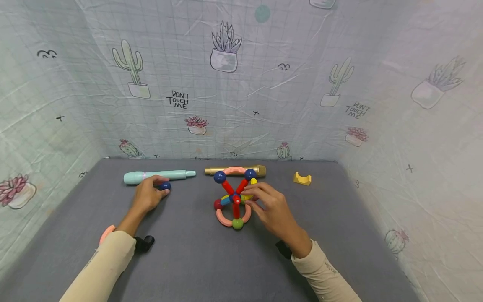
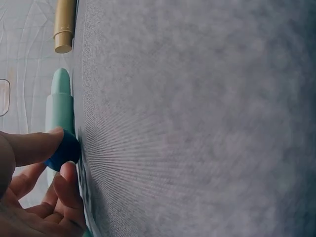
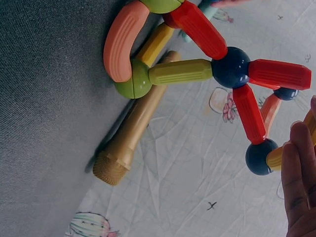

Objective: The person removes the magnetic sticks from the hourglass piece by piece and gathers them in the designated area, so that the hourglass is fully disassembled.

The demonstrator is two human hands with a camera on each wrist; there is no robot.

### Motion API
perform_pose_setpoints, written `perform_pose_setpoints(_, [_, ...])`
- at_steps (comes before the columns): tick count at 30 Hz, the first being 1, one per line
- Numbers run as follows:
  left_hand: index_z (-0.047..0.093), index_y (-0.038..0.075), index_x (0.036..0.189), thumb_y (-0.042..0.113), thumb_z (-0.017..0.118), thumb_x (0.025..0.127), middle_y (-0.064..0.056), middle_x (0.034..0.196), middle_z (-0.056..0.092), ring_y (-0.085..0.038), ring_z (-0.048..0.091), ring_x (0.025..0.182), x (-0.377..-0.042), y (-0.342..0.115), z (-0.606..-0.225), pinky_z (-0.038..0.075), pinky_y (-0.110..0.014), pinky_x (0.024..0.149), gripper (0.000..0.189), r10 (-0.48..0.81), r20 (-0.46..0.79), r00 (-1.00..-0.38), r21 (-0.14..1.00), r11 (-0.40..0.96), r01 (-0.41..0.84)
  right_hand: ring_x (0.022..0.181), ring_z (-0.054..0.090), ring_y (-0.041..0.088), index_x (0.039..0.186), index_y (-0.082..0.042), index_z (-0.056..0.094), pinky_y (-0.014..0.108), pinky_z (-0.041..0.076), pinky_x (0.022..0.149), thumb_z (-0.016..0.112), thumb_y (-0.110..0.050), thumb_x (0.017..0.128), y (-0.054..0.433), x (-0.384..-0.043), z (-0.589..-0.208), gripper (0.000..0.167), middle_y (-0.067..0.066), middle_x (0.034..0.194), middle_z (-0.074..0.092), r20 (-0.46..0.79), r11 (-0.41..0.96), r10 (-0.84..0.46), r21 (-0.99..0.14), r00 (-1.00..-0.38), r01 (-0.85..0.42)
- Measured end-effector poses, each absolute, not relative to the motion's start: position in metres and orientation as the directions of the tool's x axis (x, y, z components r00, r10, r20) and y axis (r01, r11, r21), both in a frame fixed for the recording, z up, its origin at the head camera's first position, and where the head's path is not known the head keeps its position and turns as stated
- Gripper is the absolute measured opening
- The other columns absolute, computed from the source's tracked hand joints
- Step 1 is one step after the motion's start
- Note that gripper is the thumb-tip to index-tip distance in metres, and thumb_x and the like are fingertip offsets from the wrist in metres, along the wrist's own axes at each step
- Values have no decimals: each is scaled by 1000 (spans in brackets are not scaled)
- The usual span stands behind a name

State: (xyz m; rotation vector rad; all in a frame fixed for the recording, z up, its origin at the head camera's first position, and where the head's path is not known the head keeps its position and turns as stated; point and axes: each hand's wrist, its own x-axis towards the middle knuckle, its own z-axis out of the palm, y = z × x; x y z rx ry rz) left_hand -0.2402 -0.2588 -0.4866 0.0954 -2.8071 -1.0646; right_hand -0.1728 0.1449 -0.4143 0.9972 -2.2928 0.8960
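My left hand (image 1: 147,196) pinches a dark blue ball (image 2: 65,150) between thumb and fingertips, low over the grey cloth and just in front of the mint-green microphone (image 1: 141,178). Near the middle stands a construction of magnetic sticks and balls, with red sticks (image 3: 252,114) meeting at a blue centre ball (image 3: 230,67). At its base are a green ball (image 1: 237,224) and curved pink sticks (image 3: 123,42). My right hand (image 1: 271,206) is at its right side, the fingers pinching a curved yellow stick (image 3: 274,159) that joins an upper blue ball (image 3: 261,157).
A gold microphone (image 1: 260,170) lies behind the construction. To the right back sits a yellow arched block (image 1: 302,179). Another curved pink stick (image 1: 107,234) is beside my left sleeve. Patterned cloth walls (image 1: 234,96) enclose the grey tabletop (image 1: 188,260).
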Motion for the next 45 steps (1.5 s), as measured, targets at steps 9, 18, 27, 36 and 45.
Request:
perform_pose_setpoints(9, [67,9,136,22,79,97,-28,131,66,-38,61,102,-227,-243,-473,47,-51,84,43,-129,184,-974,629,778,16,107,74,19,113,-5,79,33,63,87,87,-2,85,145,-173,-415,29,4,117,74,643,513,-453,-378,-617,-770])
perform_pose_setpoints(18, [55,14,150,42,53,112,-20,142,62,-40,61,127,-210,-187,-436,49,-57,102,48,17,155,-988,851,505,142,111,73,19,113,-7,79,34,63,89,86,-5,88,145,-174,-418,26,4,118,74,640,519,-456,-372,-618,-769])
perform_pose_setpoints(27, [42,24,161,46,38,116,-18,154,55,-42,57,139,-211,-134,-423,44,-62,116,51,258,18,-966,976,203,72,112,72,20,111,-7,79,35,63,90,89,2,82,144,-174,-420,32,5,118,74,649,526,-456,-356,-609,-773])
perform_pose_setpoints(36, [44,32,160,44,42,115,-11,155,58,-43,54,144,-215,-102,-426,40,-62,120,47,393,60,-918,996,-82,30,113,70,18,111,-11,80,36,61,94,89,0,83,143,-174,-426,32,1,118,75,639,563,-464,-322,-614,-761])
perform_pose_setpoints(45, [45,27,160,41,43,115,-14,153,62,-37,65,135,-215,-98,-430,45,-57,117,46,370,80,-925,992,-116,39,91,66,15,115,-11,79,26,56,72,95,-11,78,136,-175,-435,40,1,110,77,672,565,-441,-307,-595,-766])
